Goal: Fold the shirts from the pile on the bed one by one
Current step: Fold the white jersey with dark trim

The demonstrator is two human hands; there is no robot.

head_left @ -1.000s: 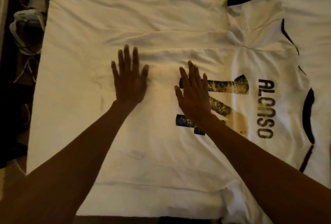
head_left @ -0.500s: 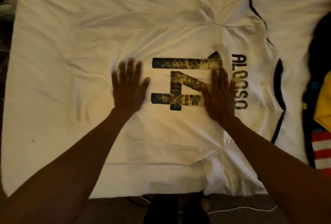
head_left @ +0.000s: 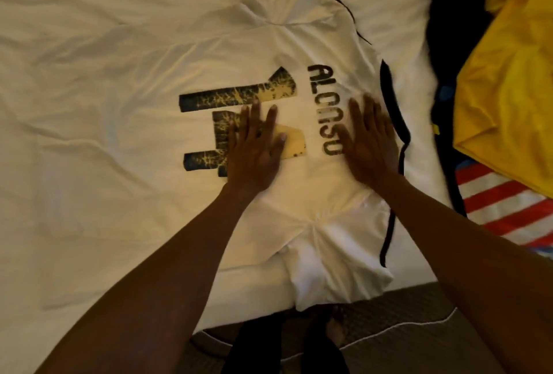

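Because the shirt [head_left: 299, 38] lies back-up across the bed [head_left: 89, 44], you press it flat, likely smoothing creases: left hand [head_left: 254, 149] on the number [head_left: 224, 98], right hand [head_left: 371, 146] beside the collar [head_left: 384, 80], both with fingers straight, gripping nothing. The pile [head_left: 508, 59] sits right.

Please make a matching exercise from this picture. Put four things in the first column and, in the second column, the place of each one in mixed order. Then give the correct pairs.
Things
1. left hand
2. right hand
3. yellow garment
4. red-and-white striped garment

Places
a. at the far right, below the yellow one, nearer the person
b. flat on the printed number of the white jersey
c. top right corner of the picture
d. flat on the jersey, just right of the name ALONSO

Pairs: 1-b, 2-d, 3-c, 4-a
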